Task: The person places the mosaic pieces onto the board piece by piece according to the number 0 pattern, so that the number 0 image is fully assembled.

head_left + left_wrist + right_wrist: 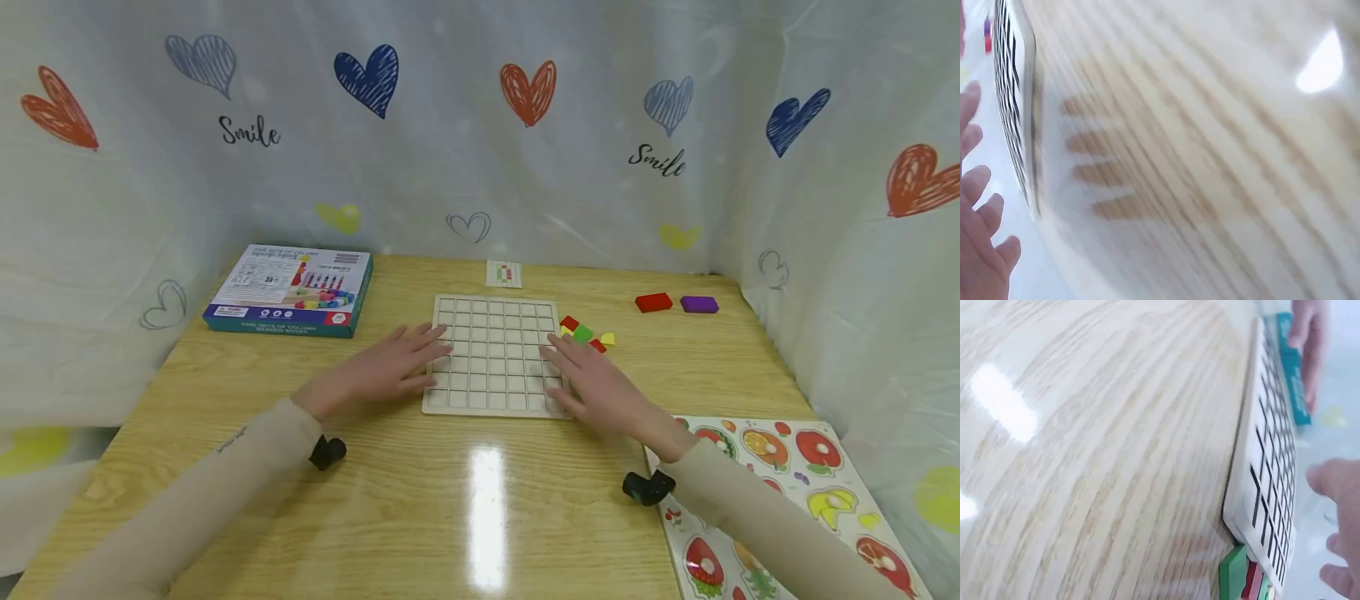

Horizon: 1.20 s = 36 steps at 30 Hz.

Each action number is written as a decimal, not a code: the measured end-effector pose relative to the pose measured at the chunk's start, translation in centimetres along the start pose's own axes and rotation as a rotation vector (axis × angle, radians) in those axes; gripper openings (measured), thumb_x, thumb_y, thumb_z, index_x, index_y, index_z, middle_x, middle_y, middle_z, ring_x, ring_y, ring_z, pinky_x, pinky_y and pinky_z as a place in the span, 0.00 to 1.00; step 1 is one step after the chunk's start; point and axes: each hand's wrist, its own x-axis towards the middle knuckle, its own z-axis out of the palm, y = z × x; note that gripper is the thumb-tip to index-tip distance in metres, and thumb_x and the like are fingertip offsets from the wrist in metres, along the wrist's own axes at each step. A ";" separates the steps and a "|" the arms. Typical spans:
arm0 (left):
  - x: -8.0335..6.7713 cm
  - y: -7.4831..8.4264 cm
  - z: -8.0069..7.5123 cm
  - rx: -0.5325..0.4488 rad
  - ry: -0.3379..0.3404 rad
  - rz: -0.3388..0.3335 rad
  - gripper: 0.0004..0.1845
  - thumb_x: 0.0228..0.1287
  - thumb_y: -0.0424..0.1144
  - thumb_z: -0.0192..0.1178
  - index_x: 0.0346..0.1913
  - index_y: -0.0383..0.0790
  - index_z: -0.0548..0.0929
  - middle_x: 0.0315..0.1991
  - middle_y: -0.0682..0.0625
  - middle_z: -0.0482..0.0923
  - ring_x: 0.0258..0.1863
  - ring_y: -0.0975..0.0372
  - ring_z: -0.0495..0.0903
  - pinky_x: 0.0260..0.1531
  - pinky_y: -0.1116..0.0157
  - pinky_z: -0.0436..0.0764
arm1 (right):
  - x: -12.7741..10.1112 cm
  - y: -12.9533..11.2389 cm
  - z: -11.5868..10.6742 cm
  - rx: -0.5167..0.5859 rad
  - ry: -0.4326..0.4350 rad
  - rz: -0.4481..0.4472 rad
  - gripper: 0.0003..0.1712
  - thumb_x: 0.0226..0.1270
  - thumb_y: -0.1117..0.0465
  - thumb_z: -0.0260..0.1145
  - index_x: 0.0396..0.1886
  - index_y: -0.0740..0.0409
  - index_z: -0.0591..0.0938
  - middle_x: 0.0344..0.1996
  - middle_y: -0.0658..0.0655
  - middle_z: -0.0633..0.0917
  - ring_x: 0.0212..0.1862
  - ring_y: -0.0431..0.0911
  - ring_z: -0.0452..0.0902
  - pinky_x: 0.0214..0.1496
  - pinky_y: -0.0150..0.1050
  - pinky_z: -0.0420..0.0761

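Grid board [491, 357] between flat left hand [390, 367] and right hand [592, 383].

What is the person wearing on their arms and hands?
Both arms are in long, snug beige sleeves that end at the wrists. The left sleeve has a small dark marking, too small to read. A small black camera is strapped under each wrist: one by the left hand, one by the right hand. The hands are bare, with no gloves or rings showing.

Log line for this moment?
left hand: flat on grid board left edge | right hand: flat on right edge | small coloured pieces: beside board
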 end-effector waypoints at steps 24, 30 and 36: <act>2.4 -2.9 0.3 -0.430 0.130 -0.193 0.22 0.64 0.40 0.66 0.58 0.35 0.79 0.68 0.38 0.65 0.69 0.45 0.61 0.69 0.48 0.60 | -3.6 7.4 -0.9 0.409 0.040 0.351 0.21 0.67 0.67 0.64 0.58 0.71 0.76 0.50 0.67 0.80 0.50 0.57 0.77 0.53 0.55 0.79; 2.4 -2.9 0.2 -0.432 0.131 -0.180 0.22 0.64 0.40 0.66 0.59 0.35 0.79 0.68 0.38 0.65 0.70 0.45 0.60 0.70 0.48 0.58 | -3.6 7.6 -0.5 0.382 0.002 0.354 0.21 0.64 0.66 0.68 0.55 0.71 0.77 0.48 0.66 0.79 0.47 0.55 0.75 0.50 0.52 0.79; 2.2 -3.0 0.4 -0.445 0.129 -0.188 0.22 0.65 0.40 0.66 0.59 0.35 0.79 0.69 0.38 0.64 0.71 0.45 0.58 0.70 0.48 0.58 | -3.1 7.6 -0.2 0.337 0.028 0.387 0.14 0.64 0.64 0.69 0.45 0.67 0.79 0.39 0.61 0.80 0.38 0.50 0.74 0.43 0.45 0.78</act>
